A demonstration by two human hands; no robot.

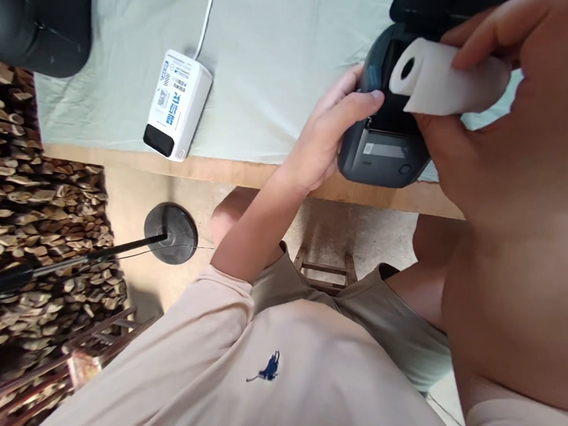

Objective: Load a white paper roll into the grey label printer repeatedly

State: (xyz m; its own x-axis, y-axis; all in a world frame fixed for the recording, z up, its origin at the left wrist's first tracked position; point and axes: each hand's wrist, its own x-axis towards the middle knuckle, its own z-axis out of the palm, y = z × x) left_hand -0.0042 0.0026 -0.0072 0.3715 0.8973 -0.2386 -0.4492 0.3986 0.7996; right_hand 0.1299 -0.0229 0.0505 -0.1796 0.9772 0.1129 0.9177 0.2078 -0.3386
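Note:
A small dark portable label printer (pixel 387 159) stands at the table's front edge, its black lid (pixel 434 6) raised. My left hand (pixel 330 120) grips the printer's left side, thumb on the rim and the other fingers mostly hidden behind it. Over the opened compartment, my right hand (pixel 515 108) pinches a white paper roll (pixel 442 81) between thumb and fingers. The roll lies sideways, its dark core hole facing left and a loose paper edge hanging down. Whether the roll touches the printer, I cannot tell.
A white power bank (pixel 178 106) with a printed label and a white cable (pixel 208 15) lies to the left. At the far left is a black padded object (pixel 37 8). Below the wooden table edge (pixel 208 169) are a round stand base (pixel 171 232) and stacked firewood (pixel 37 216).

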